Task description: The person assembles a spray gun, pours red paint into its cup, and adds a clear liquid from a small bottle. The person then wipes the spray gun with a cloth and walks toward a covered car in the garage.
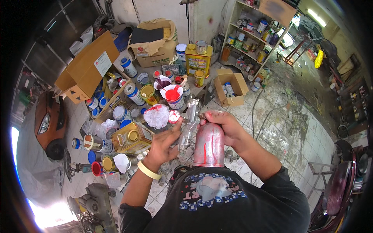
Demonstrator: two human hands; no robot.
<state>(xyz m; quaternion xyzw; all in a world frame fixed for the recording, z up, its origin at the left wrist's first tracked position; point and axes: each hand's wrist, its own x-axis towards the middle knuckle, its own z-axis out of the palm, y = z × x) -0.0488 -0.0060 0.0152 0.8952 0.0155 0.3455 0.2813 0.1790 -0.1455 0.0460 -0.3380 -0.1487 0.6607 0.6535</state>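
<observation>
A metal paint spray gun (190, 123) is held in front of my chest, its silver cup (209, 149) smeared and streaked with red paint. My left hand (165, 143) grips the gun's body from the left, with the index finger stretched along it. From the right, my right hand (225, 125) pinches a small fitting beside the gun and rests over the top of the cup. Just beyond the gun, a paper-lined can of red paint (172, 94) has a stick in it. A crumpled white rag (157, 115) with red stains lies near my left fingers.
Many paint cans crowd the floor to the left, around a gold rectangular tin (132, 136). A yellow thinner tin (197, 62) and an opened cardboard box (230, 87) stand ahead. Shelves of cans (252, 35) are farther back. A hose (254, 105) trails over the tiles at right.
</observation>
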